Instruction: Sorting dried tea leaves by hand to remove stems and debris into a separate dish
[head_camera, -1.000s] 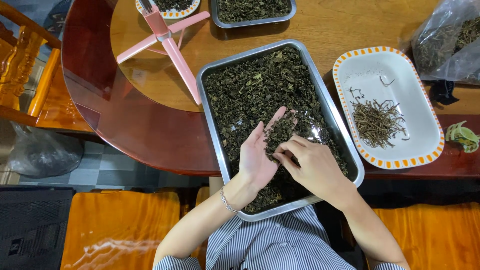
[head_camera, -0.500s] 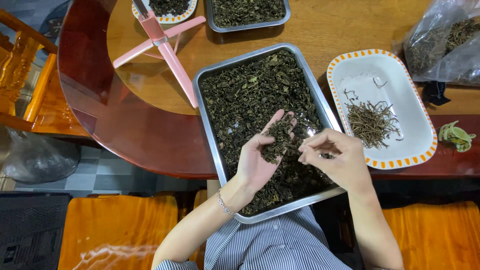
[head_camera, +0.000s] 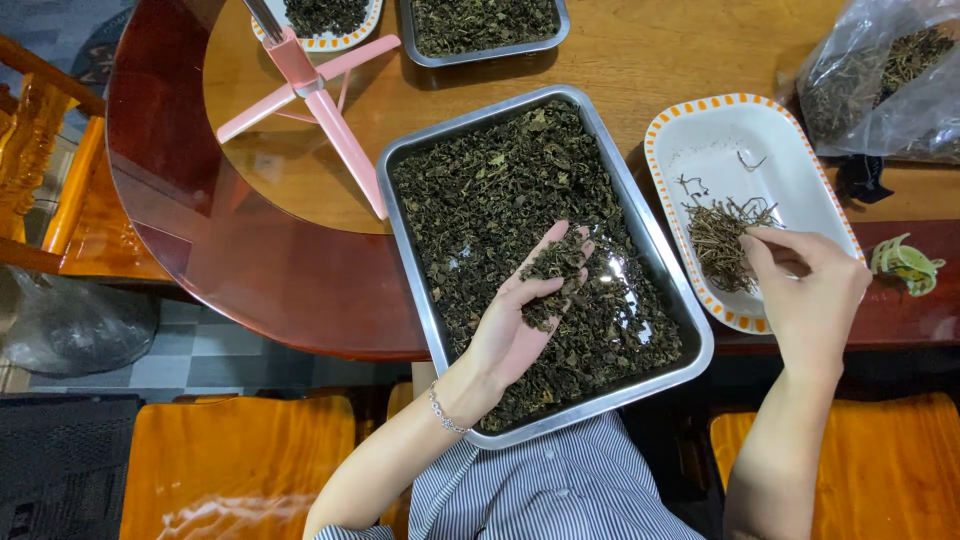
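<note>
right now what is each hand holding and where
Left hand cups a small heap of dark dried leaves in its open palm. Right hand: fingers pinched over the white orange-rimmed dish; contents cannot be told.

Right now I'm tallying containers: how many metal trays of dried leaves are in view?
2. The big metal tray lies in front of the person, under the left hand; a smaller metal tray sits at the top edge, partly cropped. More could lie out of frame.
</note>
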